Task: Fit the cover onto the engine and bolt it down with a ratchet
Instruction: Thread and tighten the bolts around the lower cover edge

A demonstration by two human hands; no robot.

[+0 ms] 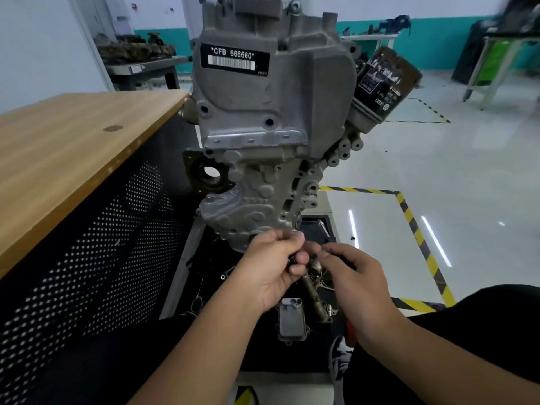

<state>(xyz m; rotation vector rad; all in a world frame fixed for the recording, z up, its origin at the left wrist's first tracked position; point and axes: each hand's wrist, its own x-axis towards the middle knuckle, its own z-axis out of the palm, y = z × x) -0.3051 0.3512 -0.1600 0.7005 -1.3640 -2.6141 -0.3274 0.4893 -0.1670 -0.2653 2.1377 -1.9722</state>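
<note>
The engine (263, 135) stands upright in the middle of the frame, its grey cover (251, 211) sitting against the lower front face, just above the two hands. A black label with white lettering (234, 60) is stuck near the top, and a dark oil filter (382, 86) juts out at the upper right.

At lower centre the left hand (271, 273) has its fingers curled round a small dark piece, thumb and forefinger pinched close at the cover's bottom edge. The right hand (359, 285) meets it from the right, fingers bent and narrow around the head of a ratchet (314, 283); the metal handle slants down and away beneath the hands. Whether the tool touches the cover I cannot tell.

Below the hands a small grey ribbed part (292, 321) lies on a dark tray (210, 258). A wooden surface (73, 159) with a perforated black side panel (96, 258) fills the left of the frame. Yellow-and-black tape (420, 238) marks the glossy floor at right.
</note>
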